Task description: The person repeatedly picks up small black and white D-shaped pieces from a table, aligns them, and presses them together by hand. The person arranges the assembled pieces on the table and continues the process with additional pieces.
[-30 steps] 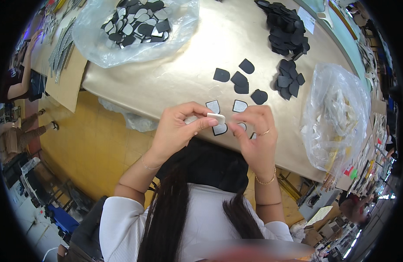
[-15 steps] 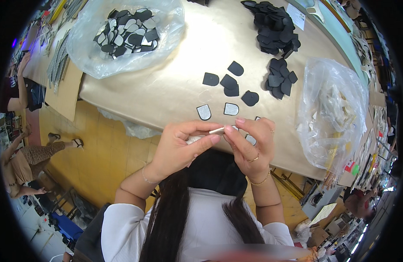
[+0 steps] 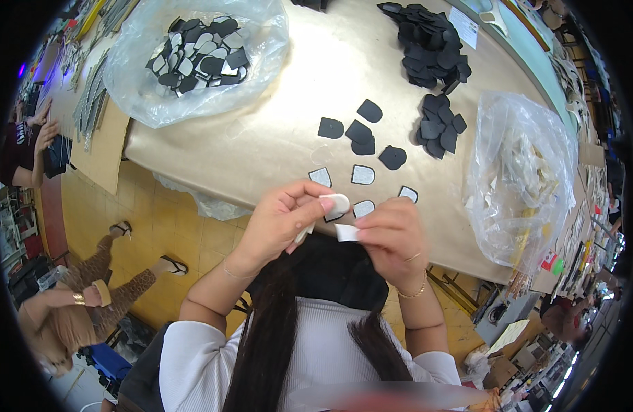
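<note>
My left hand [image 3: 278, 218] pinches a white piece with a rounded end [image 3: 340, 202] between thumb and fingertips; more white pieces show under its palm, partly hidden. Beside it, my right hand [image 3: 397, 237] grips a small white slip [image 3: 346, 233], apart from the rounded piece. Just beyond the hands lie several black-edged pieces with pale grey faces, among them one at the middle [image 3: 363, 174] and one by my right fingers [image 3: 408, 194]. Another such piece is partly covered by my left hand. Farther out are several loose all-black rounded pieces [image 3: 331, 128].
A clear plastic bag [image 3: 134, 75] full of black and grey pieces sits at the far left of the table [image 3: 193, 154]. Black pieces form a large pile [image 3: 431, 51] and a smaller one [image 3: 440, 125]. Another plastic bag [image 3: 522, 185] lies right. A person walks at left.
My hands have moved apart, and the white slip is now separate in my right hand. The rounded white piece now shows its face. The person at left has shifted.
</note>
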A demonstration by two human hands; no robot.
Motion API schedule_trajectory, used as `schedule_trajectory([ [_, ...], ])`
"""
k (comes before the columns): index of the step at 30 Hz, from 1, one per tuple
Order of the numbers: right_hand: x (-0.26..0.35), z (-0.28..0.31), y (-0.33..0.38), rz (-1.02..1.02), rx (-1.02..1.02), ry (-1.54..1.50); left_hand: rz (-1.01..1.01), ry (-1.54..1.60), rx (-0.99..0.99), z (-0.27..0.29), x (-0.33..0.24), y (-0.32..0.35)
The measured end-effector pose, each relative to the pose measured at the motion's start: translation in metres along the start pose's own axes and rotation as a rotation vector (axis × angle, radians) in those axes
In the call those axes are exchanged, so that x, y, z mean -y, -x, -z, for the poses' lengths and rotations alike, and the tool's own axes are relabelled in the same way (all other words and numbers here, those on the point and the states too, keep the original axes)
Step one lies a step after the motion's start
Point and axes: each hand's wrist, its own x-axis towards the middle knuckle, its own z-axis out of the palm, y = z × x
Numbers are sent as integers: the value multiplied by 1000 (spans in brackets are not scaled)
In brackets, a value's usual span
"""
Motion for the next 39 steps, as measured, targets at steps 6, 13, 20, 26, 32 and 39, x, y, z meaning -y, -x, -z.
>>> schedule_trajectory([
  [6, -12, 17, -27, -593, -216, -90, -406, -591, -171, 12, -8, -11],
  [13, -48, 2, -84, -504, 181, 74, -727, -1043, -162, 18, -10, -29],
  [20, -77, -20, -110, -423, 504, 348, -706, -1221, -164, 16, -9, -30],
  [26, -79, -29, -112, -427, 520, 353, -669, -1216, -118, 15, -10, -31],
  [32, -79, -28, -112, -420, 526, 343, -733, -1262, -93, 19, -8, -36],
  [39, -81, -30, -110, -392, 508, 349, -720, -1262, -93, 19, -7, -37],
])
